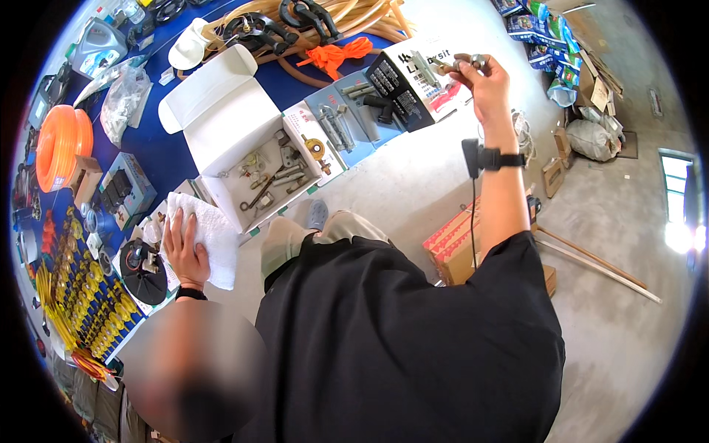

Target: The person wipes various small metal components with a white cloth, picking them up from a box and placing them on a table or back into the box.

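My left hand (187, 256) lies flat, fingers a little apart, on a folded white towel (217, 243) at the table's near edge. My right hand (488, 86) is raised at the upper right, its fingers pinching a small shiny metal fitting (477, 60). Below those fingertips stands a black and white printed box (400, 88) with metal pieces on top. Between my hands sits an open white cardboard box (224, 194), its lid folded back. Loose metal parts (277, 171) and a dark wrench-like tool (257, 194) lie inside.
A box (316, 147) picturing a brass valve adjoins blue boxes (349, 119) bearing metal tubes. Coiled tan hose (354, 22), an orange hose coil (63, 147), a black disc (143, 271) and yellow fittings (88, 299) crowd the table. Cartons (454, 243) and poles (598, 266) are on the floor.
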### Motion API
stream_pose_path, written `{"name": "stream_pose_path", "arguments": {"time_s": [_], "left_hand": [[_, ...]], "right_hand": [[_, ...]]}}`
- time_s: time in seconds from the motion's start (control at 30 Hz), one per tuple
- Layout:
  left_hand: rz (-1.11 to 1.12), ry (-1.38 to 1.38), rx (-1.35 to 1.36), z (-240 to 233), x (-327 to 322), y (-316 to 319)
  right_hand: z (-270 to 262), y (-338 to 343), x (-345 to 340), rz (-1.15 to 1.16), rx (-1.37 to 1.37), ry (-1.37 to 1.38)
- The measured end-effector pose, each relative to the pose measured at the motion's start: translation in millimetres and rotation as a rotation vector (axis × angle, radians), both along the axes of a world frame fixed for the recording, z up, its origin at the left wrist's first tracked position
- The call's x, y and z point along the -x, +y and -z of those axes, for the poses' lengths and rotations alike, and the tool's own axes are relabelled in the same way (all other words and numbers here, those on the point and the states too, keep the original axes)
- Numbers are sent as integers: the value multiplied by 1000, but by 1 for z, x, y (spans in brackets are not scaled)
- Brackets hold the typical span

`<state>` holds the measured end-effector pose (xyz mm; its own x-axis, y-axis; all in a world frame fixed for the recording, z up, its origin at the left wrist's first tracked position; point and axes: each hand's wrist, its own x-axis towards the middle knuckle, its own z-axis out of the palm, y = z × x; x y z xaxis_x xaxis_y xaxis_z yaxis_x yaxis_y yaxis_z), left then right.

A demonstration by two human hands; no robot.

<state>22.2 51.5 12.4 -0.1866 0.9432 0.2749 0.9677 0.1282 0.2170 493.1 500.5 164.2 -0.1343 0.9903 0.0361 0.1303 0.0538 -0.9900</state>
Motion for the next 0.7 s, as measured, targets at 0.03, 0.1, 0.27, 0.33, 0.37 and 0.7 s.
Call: {"name": "stream_pose_path", "arguments": {"time_s": [0.03, 0.1, 0.27, 0.33, 0.37, 0.7], "left_hand": [[3, 7, -3, 0, 0, 0], [1, 2, -4, 1, 1, 0], [-4, -4, -7, 1, 1, 1], [-7, -9, -12, 3, 0, 0], [-2, -2, -13, 3, 1, 1], [-3, -10, -3, 0, -1, 1]], "right_hand": [[-3, 13, -4, -12, -6, -65], [-4, 35, -8, -49, 52, -183], [8, 59, -16, -166, 219, -308], [10, 56, -15, -198, 267, -311], [14, 56, -15, -187, 267, -300], [26, 51, -26, -117, 270, -153]]}}
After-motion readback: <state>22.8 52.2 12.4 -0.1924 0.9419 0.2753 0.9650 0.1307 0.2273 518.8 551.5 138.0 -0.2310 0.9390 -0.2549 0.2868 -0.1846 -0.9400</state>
